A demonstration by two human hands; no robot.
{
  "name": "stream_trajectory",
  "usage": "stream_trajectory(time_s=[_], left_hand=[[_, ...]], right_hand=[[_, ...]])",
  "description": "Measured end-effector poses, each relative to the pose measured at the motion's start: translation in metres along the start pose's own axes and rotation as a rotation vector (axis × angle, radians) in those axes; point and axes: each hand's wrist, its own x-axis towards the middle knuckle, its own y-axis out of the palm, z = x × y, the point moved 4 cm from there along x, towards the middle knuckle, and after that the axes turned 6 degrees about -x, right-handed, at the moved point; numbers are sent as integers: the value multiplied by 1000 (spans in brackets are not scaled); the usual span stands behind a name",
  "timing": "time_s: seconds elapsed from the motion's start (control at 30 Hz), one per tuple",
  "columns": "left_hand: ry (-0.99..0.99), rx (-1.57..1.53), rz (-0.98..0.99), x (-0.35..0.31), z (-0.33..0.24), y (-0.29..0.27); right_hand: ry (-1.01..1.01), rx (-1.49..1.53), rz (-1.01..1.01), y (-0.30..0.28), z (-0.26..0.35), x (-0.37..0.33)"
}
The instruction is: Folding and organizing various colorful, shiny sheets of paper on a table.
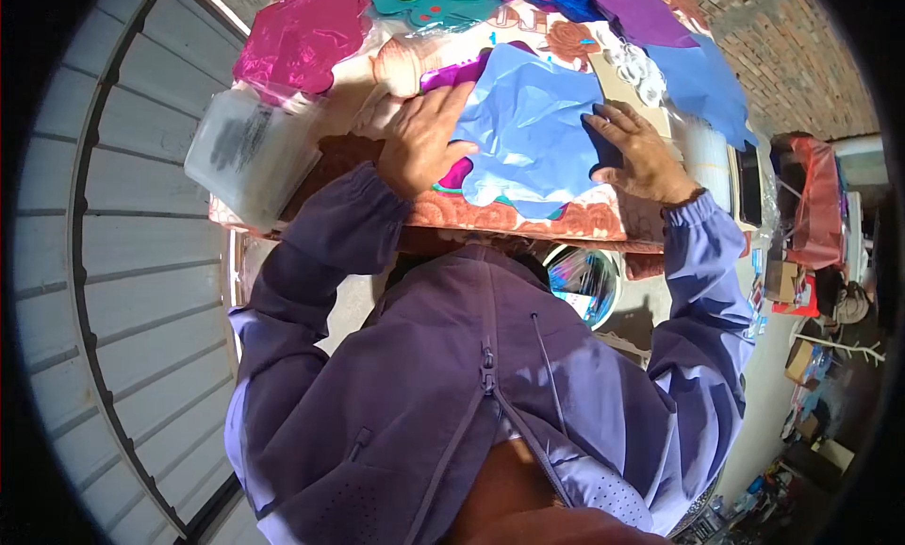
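A flat, crinkled blue foil sheet with a scalloped outline [528, 125], like a deflated foil balloon, lies on the table in front of me. My left hand [426, 140] rests at its left edge, fingers stretched out and thumb on the blue foil. On the opposite edge lies my right hand [641, 149], its fingers extended and slightly apart. Neither hand grips anything visible. Magenta foil [456, 173] peeks out from beneath the blue sheet, and a thin green rim shows along its lower edge. A shiny purple piece [452, 75] lies beyond my left fingers.
Flat foil shapes in magenta [306, 36], teal [438, 12], purple [641, 12] and blue [707, 83] spread along the table's far side. Clear plastic bags [250, 154] stand at the left. White ribbon or string [639, 72] sits far right. Under the table is a round bin [584, 286].
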Motion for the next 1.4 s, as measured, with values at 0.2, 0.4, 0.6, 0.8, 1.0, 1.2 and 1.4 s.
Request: stream_trajectory(time_s=[0.2, 0.4, 0.6, 0.8, 1.0, 1.2, 1.4], left_hand=[[-111, -255, -121, -21, 25, 7], [-147, -244, -112, -15, 20, 2], [-453, -576, 29, 8, 51, -1], [-566, -742, 309, 40, 86, -6], [-103, -58, 182, 31, 89, -6], [110, 39, 254, -7, 23, 7], [93, 275, 300, 43, -22, 6]], right_hand=[[145, -109, -44, 15, 26, 9], [260, -235, -40, 11, 60, 22], [294, -61, 37, -5, 57, 30], [212, 109, -150, -14, 40, 28], [159, -5, -26, 7, 37, 18], [175, -4, 46, 17, 30, 17], [163, 4, -31, 11, 36, 14]])
